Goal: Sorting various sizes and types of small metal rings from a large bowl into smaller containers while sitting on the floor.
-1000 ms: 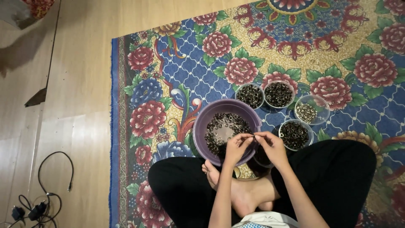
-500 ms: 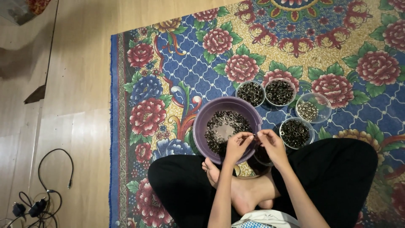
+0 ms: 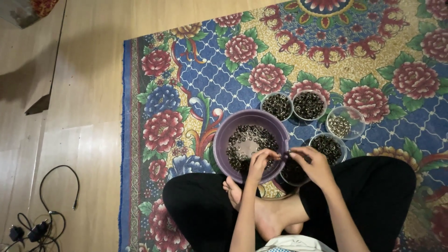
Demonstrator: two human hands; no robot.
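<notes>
I sit cross-legged on a flowered rug. A purple bowl [image 3: 224,140] with many small dark metal rings stands in front of my legs. My left hand [image 3: 260,164] hovers over the bowl's near rim, fingers pinched together. My right hand [image 3: 316,164] is just right of it, also pinched, over a small clear bowl [image 3: 293,173] of rings by my knee. The fingertips of both hands nearly meet; whether a ring sits between them is too small to see.
Several small clear bowls of rings stand behind the purple one: two at the back [image 3: 276,105] [image 3: 309,104], one right [image 3: 345,123], one nearer [image 3: 328,145]. The rug [image 3: 186,93] ends left at a wooden floor [image 3: 84,116]. Black cables [image 3: 42,219] lie at the lower left.
Both hands have stayed over the near rim of the purple bowl, with only small finger movements. The bowls have not moved.
</notes>
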